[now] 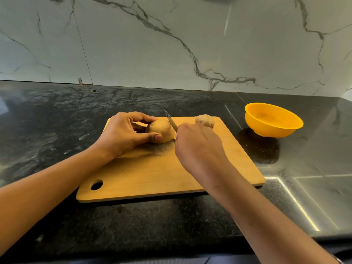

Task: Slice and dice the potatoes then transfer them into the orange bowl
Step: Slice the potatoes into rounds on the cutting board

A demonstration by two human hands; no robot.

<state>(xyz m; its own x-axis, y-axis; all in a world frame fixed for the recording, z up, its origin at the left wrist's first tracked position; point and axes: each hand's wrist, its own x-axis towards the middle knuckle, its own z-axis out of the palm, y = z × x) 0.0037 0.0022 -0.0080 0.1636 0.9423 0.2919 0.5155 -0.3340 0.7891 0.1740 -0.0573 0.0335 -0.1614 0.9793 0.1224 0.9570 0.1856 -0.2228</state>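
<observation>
1. Steadying a potato [159, 130] on the wooden cutting board [171, 178], the person's left hand [122, 132] comes in from the left. Its fingers [144, 117] curl over the far side and the thumb presses the near side, so they are clamped on the potato.
2. The right hand [198, 147] sits just to the right of that potato with its back turned up. Its fingers are wrapped tight round the handle of a knife [171, 122], and the handle is almost wholly hidden under the hand.
3. The blade slants up and away towards the wall [171, 44] and lies against the right end of the held potato. I cannot tell whether the edge has bitten into it.
4. A second potato [204, 121] lies whole near the board's far right corner, just beyond the right hand.
5. The orange bowl [272, 121] stands upright on the dark stone desk [57, 121], off the board to its right and well apart from both hands. No potato shows in the part of its inside that I can see.
6. The board lies flat on the desk, its hanging hole at the near left corner.
</observation>
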